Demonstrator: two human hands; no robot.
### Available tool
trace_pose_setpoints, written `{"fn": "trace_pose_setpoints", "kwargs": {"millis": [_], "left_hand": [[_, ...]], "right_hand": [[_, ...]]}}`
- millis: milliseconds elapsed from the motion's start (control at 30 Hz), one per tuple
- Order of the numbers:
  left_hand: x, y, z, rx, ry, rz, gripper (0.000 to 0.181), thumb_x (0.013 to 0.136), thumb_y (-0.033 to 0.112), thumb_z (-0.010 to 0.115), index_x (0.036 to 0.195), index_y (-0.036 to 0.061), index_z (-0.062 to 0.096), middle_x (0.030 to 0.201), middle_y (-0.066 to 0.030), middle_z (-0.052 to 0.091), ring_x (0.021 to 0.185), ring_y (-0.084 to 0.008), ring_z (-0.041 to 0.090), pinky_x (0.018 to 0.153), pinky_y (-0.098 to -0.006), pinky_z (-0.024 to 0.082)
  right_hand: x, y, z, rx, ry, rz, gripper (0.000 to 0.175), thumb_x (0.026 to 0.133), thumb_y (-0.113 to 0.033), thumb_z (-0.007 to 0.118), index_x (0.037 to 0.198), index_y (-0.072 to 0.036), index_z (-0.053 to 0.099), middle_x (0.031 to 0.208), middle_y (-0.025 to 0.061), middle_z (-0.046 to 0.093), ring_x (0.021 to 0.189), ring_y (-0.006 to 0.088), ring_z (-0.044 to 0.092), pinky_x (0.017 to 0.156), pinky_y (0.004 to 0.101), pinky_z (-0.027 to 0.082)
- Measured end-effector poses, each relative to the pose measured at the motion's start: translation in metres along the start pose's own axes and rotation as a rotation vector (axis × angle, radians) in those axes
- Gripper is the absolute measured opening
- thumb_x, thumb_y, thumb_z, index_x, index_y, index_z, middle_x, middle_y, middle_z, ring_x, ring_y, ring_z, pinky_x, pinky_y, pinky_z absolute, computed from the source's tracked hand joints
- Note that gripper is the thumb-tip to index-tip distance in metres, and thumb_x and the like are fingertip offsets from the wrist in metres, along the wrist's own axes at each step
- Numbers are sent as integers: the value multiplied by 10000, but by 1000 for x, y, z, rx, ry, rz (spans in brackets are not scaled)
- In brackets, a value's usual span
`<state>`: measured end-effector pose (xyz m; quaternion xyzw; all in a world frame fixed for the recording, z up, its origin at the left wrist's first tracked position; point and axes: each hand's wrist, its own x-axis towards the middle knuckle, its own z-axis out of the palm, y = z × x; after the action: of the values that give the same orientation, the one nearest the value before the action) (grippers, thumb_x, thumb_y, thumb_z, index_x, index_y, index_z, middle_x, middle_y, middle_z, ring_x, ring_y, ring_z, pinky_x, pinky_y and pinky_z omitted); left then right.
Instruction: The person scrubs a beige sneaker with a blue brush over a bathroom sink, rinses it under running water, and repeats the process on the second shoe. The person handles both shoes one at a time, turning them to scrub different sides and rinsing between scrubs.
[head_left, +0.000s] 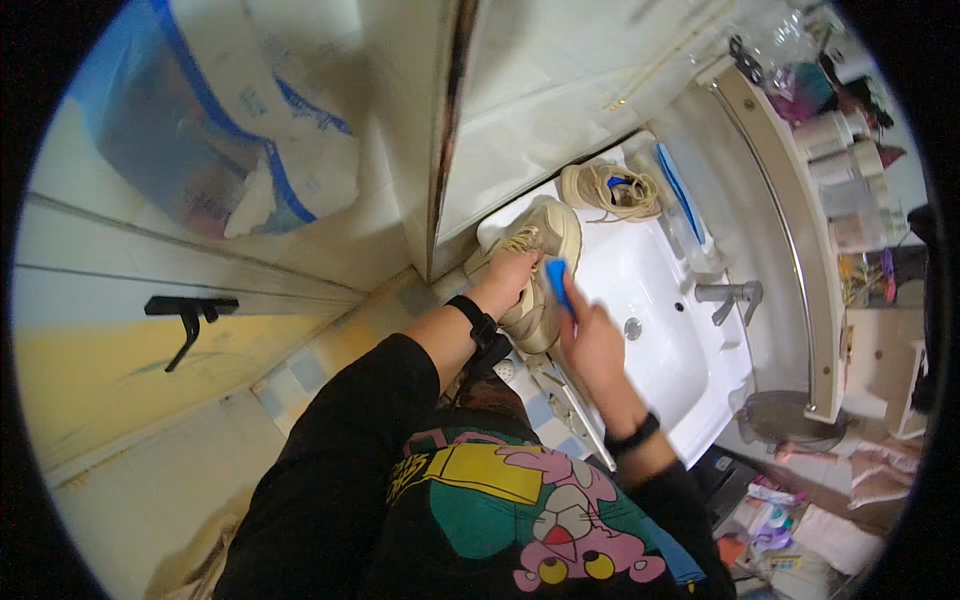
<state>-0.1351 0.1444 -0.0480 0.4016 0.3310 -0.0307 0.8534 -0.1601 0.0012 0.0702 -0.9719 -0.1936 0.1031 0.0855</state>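
My left hand (514, 276) grips a beige lace-up sneaker (553, 229) by its opening, at the left edge of the white washbasin (667, 375). The shoe is held tilted, and its pale sole edge faces the bowl. In my right hand (596, 341) is a small blue hand tool (556, 279), slightly blurred, close against the side of the sneaker. Its working face is hidden, so its exact kind is unclear. The matching sneaker (611, 193) rests on the basin's far corner with its laces loose.
A grey faucet (727, 294) stands on the basin's right side. Behind it lies a clear case with a blue strip (681, 195). A shelf (780, 247) with bottles runs along the right. On the left are a door with a black handle (191, 307) and a plastic bag (202, 142).
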Motion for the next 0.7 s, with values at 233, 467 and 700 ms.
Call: {"fn": "trace_pose_setpoints", "kwargs": {"millis": [233, 467, 700], "left_hand": [[-5, -3, 17, 190, 107, 70, 293, 872, 123, 716, 1007, -130, 657, 931, -161, 702, 767, -237, 671, 652, -389, 531], [21, -21, 14, 305, 182, 122, 232, 871, 63, 710, 1020, -102, 640, 944, -156, 685, 761, -243, 670, 625, -385, 532], [6, -7, 19, 318, 125, -18, 259, 910, 48, 667, 1121, -85, 597, 1002, -144, 669, 824, -249, 664, 692, -385, 553]], "right_hand": [[46, 17, 8, -54, 256, -10, 504, 960, -301, 551, 1455, -242, 477, 798, 208, 648, 697, 387, 652, 640, 494, 530], [-49, 25, 17, 272, 66, 6, 590, 935, -212, 629, 1493, -258, 443, 772, 197, 612, 657, 356, 642, 616, 449, 528], [-12, 27, 27, 268, 292, 42, 514, 958, -319, 571, 1458, -252, 473, 791, 210, 629, 702, 392, 642, 647, 481, 534]]}}
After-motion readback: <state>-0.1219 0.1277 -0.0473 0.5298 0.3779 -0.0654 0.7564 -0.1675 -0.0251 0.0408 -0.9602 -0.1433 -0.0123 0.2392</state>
